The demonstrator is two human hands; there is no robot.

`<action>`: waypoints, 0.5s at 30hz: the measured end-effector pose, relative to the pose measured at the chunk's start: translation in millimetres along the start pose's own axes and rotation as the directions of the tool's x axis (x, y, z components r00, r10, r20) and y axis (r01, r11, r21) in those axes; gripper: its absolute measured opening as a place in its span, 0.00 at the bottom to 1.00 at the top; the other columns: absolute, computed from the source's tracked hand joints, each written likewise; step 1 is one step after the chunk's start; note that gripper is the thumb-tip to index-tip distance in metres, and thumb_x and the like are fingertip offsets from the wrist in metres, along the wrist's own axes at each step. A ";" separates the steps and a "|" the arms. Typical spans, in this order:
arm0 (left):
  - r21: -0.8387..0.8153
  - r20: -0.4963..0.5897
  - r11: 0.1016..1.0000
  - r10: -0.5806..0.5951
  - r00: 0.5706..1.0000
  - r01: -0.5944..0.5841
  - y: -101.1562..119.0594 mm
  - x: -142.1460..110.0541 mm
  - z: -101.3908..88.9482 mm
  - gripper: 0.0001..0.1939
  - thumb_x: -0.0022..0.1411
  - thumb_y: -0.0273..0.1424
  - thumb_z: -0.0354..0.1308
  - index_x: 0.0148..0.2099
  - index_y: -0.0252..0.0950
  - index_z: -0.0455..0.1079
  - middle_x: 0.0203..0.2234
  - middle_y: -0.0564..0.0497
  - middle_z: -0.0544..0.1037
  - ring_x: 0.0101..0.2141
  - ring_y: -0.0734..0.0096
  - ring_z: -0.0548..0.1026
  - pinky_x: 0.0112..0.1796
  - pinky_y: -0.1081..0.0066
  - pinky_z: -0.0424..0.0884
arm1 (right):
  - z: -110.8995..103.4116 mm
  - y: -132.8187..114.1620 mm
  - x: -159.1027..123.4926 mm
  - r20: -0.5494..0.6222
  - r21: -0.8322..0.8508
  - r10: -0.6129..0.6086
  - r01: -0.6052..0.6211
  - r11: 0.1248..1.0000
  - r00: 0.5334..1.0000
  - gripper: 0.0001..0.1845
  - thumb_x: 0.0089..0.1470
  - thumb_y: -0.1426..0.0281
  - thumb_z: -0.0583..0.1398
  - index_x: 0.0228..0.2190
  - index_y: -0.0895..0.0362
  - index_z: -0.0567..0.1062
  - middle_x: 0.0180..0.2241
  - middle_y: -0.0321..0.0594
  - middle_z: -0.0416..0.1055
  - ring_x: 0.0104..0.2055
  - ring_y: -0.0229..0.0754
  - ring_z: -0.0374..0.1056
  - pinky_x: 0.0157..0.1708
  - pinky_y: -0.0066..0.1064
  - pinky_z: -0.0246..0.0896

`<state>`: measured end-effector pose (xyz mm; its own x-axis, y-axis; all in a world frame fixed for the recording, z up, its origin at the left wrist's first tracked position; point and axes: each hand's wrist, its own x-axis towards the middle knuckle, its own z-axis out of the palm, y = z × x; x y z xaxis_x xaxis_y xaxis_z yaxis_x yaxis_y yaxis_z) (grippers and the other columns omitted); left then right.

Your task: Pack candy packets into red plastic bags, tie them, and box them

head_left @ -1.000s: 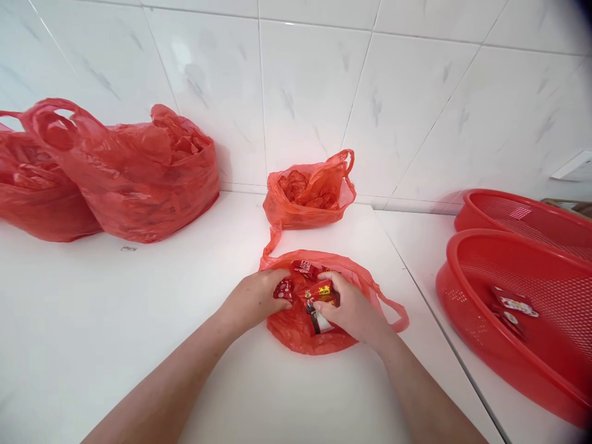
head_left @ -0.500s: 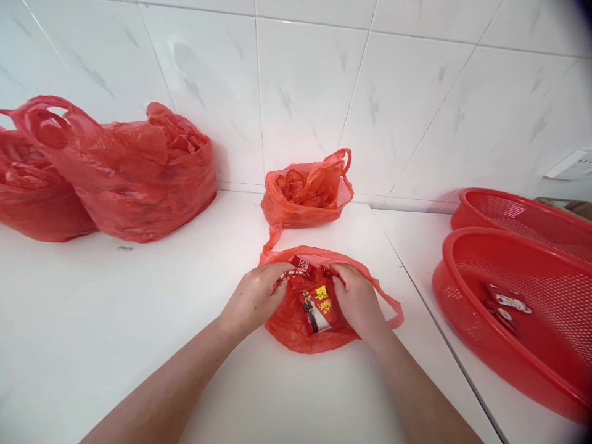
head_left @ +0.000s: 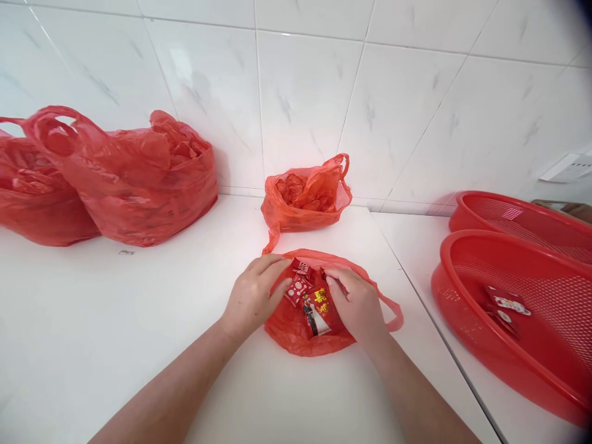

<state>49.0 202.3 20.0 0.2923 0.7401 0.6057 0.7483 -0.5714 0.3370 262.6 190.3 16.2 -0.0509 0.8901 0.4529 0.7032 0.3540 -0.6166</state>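
Note:
A red plastic bag (head_left: 296, 345) lies spread open on the white table, with several small red packets inside it. My left hand (head_left: 254, 293) is at the bag's left side, fingers apart and holding nothing, its tips beside a red packet with white round prints (head_left: 298, 290). Behind that packet lies another red packet with white lettering (head_left: 301, 267). A larger red and white packet with yellow print (head_left: 319, 311) lies between my hands. My right hand (head_left: 356, 302) reaches over the bag's right side, thumb and fingers pinched on a small red packet (head_left: 323, 273), mostly hidden.
A smaller red bag (head_left: 300, 219) with crumpled plastic stands against the tiled wall. Two full red bags (head_left: 152, 197) sit at the left. Two red perforated baskets (head_left: 462, 320) stand at the right, the nearer holding a few packets (head_left: 507, 302). A seam runs between the table surfaces.
My left hand has let go of the packet with white round prints, which now lies in the bag. My right hand stays at the small red packet. The view has shifted slightly.

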 end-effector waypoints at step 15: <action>-0.076 0.685 0.670 -0.503 0.527 0.739 -45.9 9.1 -36.3 0.40 0.45 0.48 0.62 0.58 0.40 0.54 0.34 0.48 0.77 0.31 0.60 0.75 0.29 0.67 0.69 | -91.0 27.4 9.8 0.338 -0.451 0.539 -0.370 0.812 0.771 0.24 0.48 0.47 0.55 0.30 0.55 0.73 0.32 0.42 0.73 0.28 0.43 0.67 0.26 0.32 0.56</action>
<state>-4.3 222.4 36.2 0.1854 0.9205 -0.3441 0.6720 0.1368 0.7279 345.9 182.6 62.3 0.0997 0.9746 -0.2007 0.9100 -0.1709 -0.3778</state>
